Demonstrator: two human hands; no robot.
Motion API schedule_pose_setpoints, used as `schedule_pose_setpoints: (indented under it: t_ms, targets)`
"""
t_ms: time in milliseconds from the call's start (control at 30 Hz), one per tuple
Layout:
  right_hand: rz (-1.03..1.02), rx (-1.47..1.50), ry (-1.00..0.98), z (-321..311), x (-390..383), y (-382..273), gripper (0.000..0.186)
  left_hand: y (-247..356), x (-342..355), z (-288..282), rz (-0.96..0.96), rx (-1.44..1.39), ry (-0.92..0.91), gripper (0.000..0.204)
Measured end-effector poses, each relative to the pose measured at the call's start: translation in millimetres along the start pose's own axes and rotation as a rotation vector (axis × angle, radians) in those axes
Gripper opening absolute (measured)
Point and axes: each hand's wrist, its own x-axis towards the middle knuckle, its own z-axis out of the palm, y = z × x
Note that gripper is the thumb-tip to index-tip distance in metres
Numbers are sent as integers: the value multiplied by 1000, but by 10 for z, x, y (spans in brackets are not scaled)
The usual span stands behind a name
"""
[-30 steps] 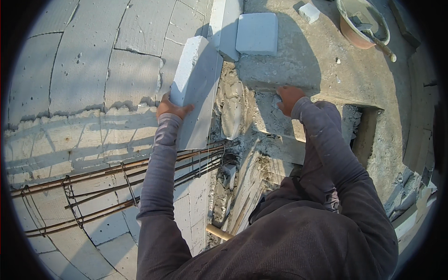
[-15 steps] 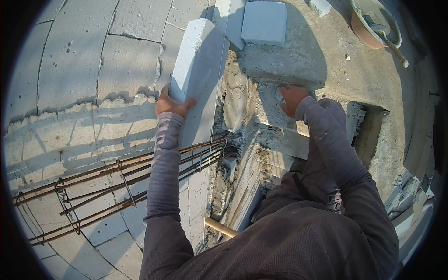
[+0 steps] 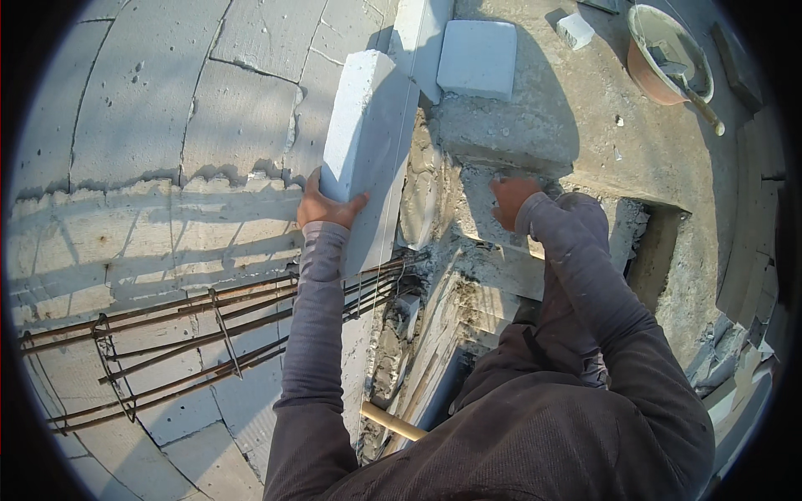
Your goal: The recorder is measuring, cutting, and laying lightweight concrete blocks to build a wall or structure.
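My left hand grips the near end of a long white building block, thumb on its right face and fingers around the left edge. The block stands along a taut string line, beside a bed of wet grey mortar. Over a rough concrete ledge, right of the mortar, my right hand has its fingers curled in. What it holds, if anything, is hidden. Beyond the gripped block is another white block in line with it.
Rusty rebar tied with stirrups spans the left side. A square white block lies at the back, and a mortar bucket with a wooden-handled tool stands far right. A wooden handle lies near my waist, and an opening lies right of my knee.
My left hand and the block it grips have shifted slightly right. The right hand's fingers are curled in more. The whole view has also tilted a little.
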Motion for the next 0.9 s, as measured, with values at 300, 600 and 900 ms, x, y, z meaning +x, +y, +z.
schedule_pose_setpoints:
  t_ms: [300,600,900]
  targets:
    - [68,-18,-73,-6,-91,89,42,-234,77,286,3,-77,2,103]
    - [146,20,-80,-116,18,84,37,-227,199,542,-33,35,-86,101]
    - [137,43,33,-81,161,83,38,-267,38,940,67,-132,-62,97]
